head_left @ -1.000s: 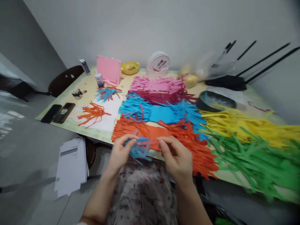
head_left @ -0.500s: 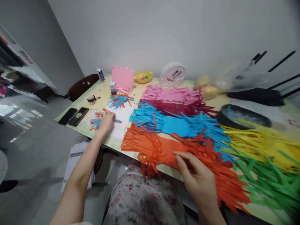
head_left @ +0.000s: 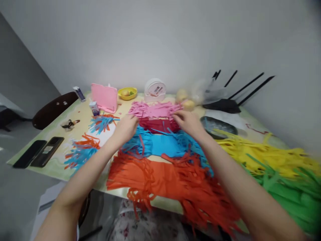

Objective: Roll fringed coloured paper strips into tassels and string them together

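Observation:
My left hand (head_left: 126,128) is at the left ends of a pink fringed strip (head_left: 155,109) and a dark red fringed strip (head_left: 157,125), fingers curled and pressed together. Across from it, my right hand (head_left: 188,123) has its fingers pinched at the right ends of the same two strips. Blur hides which strip, if any, the fingertips hold. Nearer to me lie a blue fringed strip (head_left: 164,144) and an orange fringed strip (head_left: 162,172). Two blue-and-orange tassels (head_left: 102,123) rest to the left, one partly behind my left forearm.
Yellow fringe (head_left: 263,154) and green fringe (head_left: 291,197) spread over the right side. Along the back stand a pink tablet case (head_left: 104,97), a yellow fruit bowl (head_left: 127,97) and a white round holder (head_left: 154,91). Two phones (head_left: 47,151) lie at the left. A dark tray (head_left: 219,128) sits at the right.
My left hand has left the tassel on the white paper and moved right to the pink and dark red strips. My right hand has reached forward from the orange strip. The view has turned right.

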Motion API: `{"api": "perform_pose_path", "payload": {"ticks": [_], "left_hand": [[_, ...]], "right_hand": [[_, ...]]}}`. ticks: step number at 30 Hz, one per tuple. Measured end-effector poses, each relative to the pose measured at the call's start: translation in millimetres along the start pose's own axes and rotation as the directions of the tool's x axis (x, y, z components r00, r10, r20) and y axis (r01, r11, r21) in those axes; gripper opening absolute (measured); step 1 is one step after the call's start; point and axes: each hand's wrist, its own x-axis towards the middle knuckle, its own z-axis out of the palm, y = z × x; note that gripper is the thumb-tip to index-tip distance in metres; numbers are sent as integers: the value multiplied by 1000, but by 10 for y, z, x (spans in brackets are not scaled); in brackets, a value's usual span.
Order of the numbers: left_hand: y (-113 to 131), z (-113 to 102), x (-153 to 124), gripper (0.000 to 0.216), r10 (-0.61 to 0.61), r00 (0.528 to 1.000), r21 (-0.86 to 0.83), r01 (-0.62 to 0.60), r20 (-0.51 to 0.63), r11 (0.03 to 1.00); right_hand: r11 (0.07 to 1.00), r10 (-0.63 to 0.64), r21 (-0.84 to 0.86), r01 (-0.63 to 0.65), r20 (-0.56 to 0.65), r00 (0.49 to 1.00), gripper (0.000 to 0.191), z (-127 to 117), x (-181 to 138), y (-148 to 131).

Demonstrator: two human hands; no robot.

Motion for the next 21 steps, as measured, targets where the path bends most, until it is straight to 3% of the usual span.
{"api": "perform_pose_path", "payload": {"ticks": [4,7,12,16,21], "left_hand": [[361,466,1044,34,86,990,-67,-79,113,995],[443,894,1394,30,150,963,-97,-131,225,987],[392,1280,1393,24,310,887,-182,-262,342,948],[339,1305,1369,38,376,853,-236,-307,363,922],[343,1303,1382,44,382,847,-252,-304,370,919]], "right_hand": [[997,-48,-47,55,151,987,34,396,666,185],[991,-98,-61,120,292,951,29,639,759,370],[967,-199,-45,250,479,855,23,727,503,697],[943,-257,-45,330,531,807,27,655,334,796],[933,-271,-61,354,524,807,22,610,326,791]]}}
